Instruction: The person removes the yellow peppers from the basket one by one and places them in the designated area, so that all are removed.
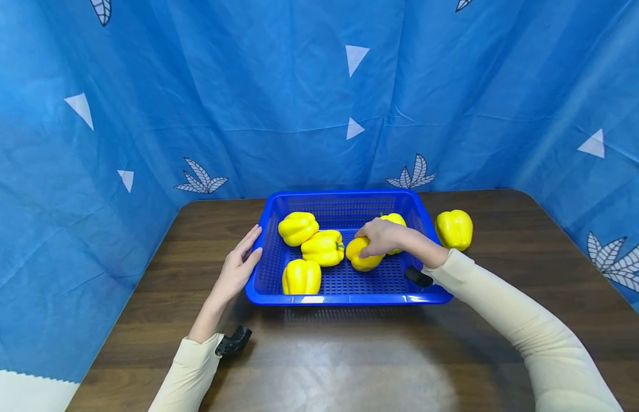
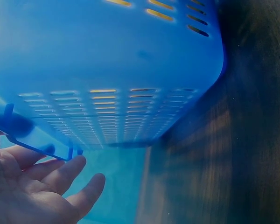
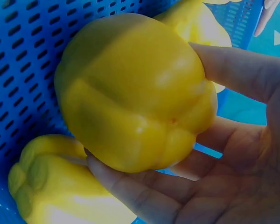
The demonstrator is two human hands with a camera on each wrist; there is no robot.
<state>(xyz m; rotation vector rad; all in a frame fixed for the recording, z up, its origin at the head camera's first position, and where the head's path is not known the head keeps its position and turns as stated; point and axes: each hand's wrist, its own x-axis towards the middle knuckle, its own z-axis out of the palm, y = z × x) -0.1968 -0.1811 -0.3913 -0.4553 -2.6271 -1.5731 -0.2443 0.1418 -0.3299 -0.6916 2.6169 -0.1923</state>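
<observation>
My right hand (image 1: 383, 236) grips a yellow bell pepper (image 3: 135, 93) inside the blue plastic basket (image 1: 350, 300). In the right wrist view, thumb and fingers lie around its sides. Another yellow pepper (image 1: 395, 219) sits behind that hand, partly hidden. Toward the basket's left side lie three more: one at the back (image 1: 298, 229), one in the middle (image 1: 323, 248) with a green stem, and one near the front wall (image 1: 302, 277). My left hand (image 1: 238, 268) touches the basket's left rim from outside, its fingers fairly straight.
One yellow bell pepper (image 1: 454, 229) stands on the brown wooden table (image 1: 319, 355), just right of the basket. A blue patterned curtain (image 1: 309, 103) hangs behind the table and along both sides. Slots perforate the basket's walls and floor.
</observation>
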